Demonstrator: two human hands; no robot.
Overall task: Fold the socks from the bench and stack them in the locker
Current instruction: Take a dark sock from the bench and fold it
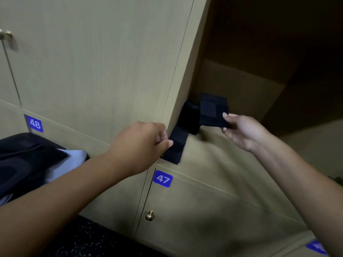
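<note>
left grip (143, 143) pinches folded sock (176, 145) | right grip (241, 130) pinches another sock (213, 112) (open locker (241, 86))

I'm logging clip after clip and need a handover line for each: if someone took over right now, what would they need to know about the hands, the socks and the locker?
Left hand: pinches a folded dark sock at the front edge of the open wooden locker.
Right hand: pinches another folded dark sock just inside.
A third dark folded piece lies between them against the locker's left wall.
Done: three socks folded, brought to the locker.
Left: set both held socks down in a stack. The bench is out of view, so remaining socks cannot be told.
</note>
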